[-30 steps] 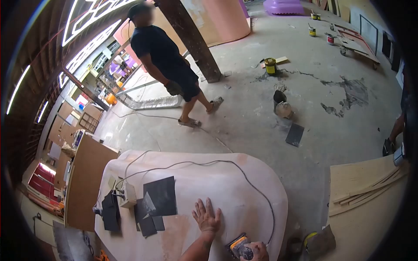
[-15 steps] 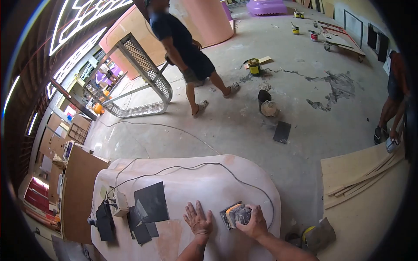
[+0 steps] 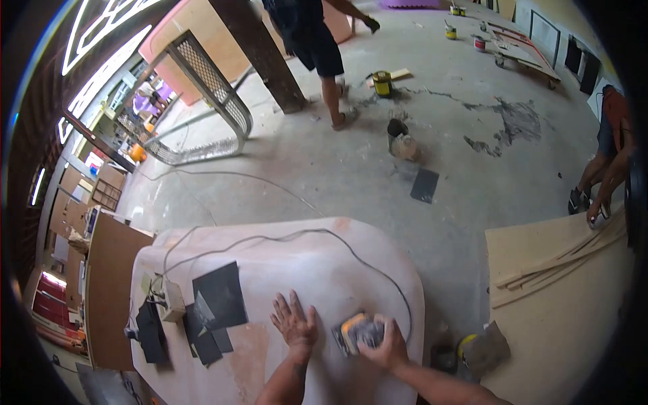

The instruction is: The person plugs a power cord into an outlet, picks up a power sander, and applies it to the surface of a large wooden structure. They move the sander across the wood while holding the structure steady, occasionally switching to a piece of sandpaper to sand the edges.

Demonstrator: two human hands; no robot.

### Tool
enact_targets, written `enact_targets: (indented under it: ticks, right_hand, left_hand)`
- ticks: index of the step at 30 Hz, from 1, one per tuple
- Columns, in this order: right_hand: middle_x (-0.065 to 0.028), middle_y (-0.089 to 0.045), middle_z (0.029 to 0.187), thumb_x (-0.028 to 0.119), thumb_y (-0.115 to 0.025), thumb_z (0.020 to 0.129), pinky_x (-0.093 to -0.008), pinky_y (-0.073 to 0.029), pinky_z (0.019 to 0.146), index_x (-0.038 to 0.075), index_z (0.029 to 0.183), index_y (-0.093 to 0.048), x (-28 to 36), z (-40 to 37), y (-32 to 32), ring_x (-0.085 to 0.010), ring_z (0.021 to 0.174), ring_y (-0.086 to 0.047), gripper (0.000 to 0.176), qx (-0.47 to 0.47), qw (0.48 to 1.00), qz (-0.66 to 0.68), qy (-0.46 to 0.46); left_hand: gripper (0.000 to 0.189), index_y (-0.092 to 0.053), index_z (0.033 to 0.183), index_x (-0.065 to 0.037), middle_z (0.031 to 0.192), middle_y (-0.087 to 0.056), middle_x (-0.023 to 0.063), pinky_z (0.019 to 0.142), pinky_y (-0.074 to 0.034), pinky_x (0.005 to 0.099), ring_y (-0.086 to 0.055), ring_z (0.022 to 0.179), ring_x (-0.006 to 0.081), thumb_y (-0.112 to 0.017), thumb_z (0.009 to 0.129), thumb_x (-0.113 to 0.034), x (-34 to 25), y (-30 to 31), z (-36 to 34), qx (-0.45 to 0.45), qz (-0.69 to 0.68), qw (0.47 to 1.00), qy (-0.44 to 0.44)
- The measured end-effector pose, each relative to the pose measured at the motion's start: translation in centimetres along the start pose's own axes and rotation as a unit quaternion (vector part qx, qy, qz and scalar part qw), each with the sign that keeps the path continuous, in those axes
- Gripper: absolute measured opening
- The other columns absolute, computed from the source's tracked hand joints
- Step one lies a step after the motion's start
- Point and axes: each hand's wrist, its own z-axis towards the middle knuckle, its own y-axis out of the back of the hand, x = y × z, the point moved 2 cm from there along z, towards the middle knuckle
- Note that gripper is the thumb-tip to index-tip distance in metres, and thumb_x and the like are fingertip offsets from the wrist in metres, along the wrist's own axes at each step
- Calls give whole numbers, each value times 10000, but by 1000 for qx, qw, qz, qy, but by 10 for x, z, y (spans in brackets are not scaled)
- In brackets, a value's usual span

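Observation:
A large pale pink-white rounded piece (image 3: pixel 297 260) fills the lower middle. My left hand (image 3: pixel 297 327) lies flat on it with the fingers spread. To its right, my right hand (image 3: pixel 388 347) is wrapped round an orange and black sander (image 3: pixel 358 331), whose pad rests on the pale surface. A dark cable (image 3: pixel 368 270) curves across the piece down to the sander. Black sandpaper sheets (image 3: pixel 221 295) lie left of my left hand, beside a white power box (image 3: pixel 173 302).
One person (image 3: pixel 307 34) is on the concrete floor ahead; another (image 3: pixel 611 148) bends at the right above a plywood sheet (image 3: pixel 547 331) with thin strips. A dark post (image 3: pixel 260 54), metal frame (image 3: pixel 236 111) and yellow can (image 3: pixel 382 84) stand beyond.
The view has shifted, moving most things left and up in the picture. The person ahead has walked to the right, and a dark post now shows. My right hand still grips the sander.

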Motion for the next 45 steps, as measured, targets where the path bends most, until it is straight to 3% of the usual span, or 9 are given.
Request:
enact_targets:
  ticks: [2, 5, 11, 18, 21, 31, 40, 42, 45]
  right_hand:
    - [-226, -605, 1280, 325, -916, 728, -473, -502, 1034, 0, 1374, -489, 20, 27, 8, -421, 1168, -601, 840, -32, 998, 37, -28]
    - [-216, -591, 1343, 292, -893, 740, -505, -514, 1019, 51, 1464, -471, 34, 36, 11, -411, 1218, -592, 872, -62, 994, 61, 73]
    - [-177, -572, 1311, 286, -880, 758, -483, -541, 1011, 144, 1510, -452, 41, -37, 6, -384, 1230, -587, 876, 28, 999, -7, 23]
    - [-206, -592, 1260, 464, -934, 738, -489, -577, 954, 91, 1476, -453, 8, -120, -4, -403, 1133, -642, 956, 31, 999, 0, -14]
    - [-195, -607, 1251, 422, -929, 751, -485, -566, 967, 85, 1462, -476, 8, -110, -9, -392, 1138, -643, 909, -13, 998, 20, 53]
    - [-196, -618, 1296, 323, -895, 770, -469, -516, 1031, 92, 1447, -508, 33, 34, 3, -383, 1198, -612, 814, -63, 997, 21, 27]
    - [-218, -631, 1271, 290, -905, 767, -467, -530, 986, 92, 1412, -519, 7, -144, -25, -397, 1161, -629, 777, -50, 995, 71, -44]
    - [-182, -654, 1260, 293, -882, 801, -473, -536, 960, 141, 1422, -514, -1, -147, -29, -387, 1133, -649, 738, -89, 994, 62, 20]
    - [-206, -600, 1396, 324, -910, 755, -490, -497, 1100, 76, 1452, -512, -7, -90, -12, -394, 1314, -584, 840, 9, 995, 91, -39]
  left_hand:
    - [791, -341, 1672, -188, 1757, -191, 201, 1289, -28, 604, -163, 1624, 388, -568, 980, -498, -2, 2, 0, 4, 5, 1000, 10]
    - [781, -340, 1673, -199, 1762, -191, 181, 1294, -29, 590, -160, 1628, 373, -565, 986, -495, -1, -1, 0, 3, 9, 1000, 15]
    - [762, -337, 1674, -216, 1763, -195, 167, 1296, -35, 580, -153, 1632, 359, -547, 999, -503, 0, -2, 3, -3, 9, 1000, 13]
    - [765, -344, 1672, -202, 1767, -179, 169, 1303, -10, 567, -142, 1635, 352, -544, 998, -503, -4, 5, 0, 12, -6, 1000, 20]
    - [767, -347, 1670, -188, 1765, -180, 177, 1304, -9, 567, -141, 1635, 356, -544, 997, -500, -5, 5, -1, 11, -13, 1000, 21]
    - [771, -359, 1662, -175, 1760, -186, 186, 1301, -17, 571, -147, 1630, 370, -562, 985, -484, -4, 3, 0, 9, -15, 1000, 19]
    - [760, -363, 1660, -175, 1756, -209, 182, 1296, -47, 578, -168, 1626, 367, -577, 986, -454, -6, 6, 1, 11, -2, 1000, 20]
    - [760, -382, 1652, -156, 1739, -246, 208, 1295, -64, 579, -202, 1614, 384, -584, 982, -453, -5, 7, 0, 3, 0, 1000, 16]
    - [760, -382, 1653, -156, 1730, -269, 216, 1284, -99, 591, -222, 1608, 387, -595, 987, -451, 11, -11, 2, -37, 12, 999, -34]
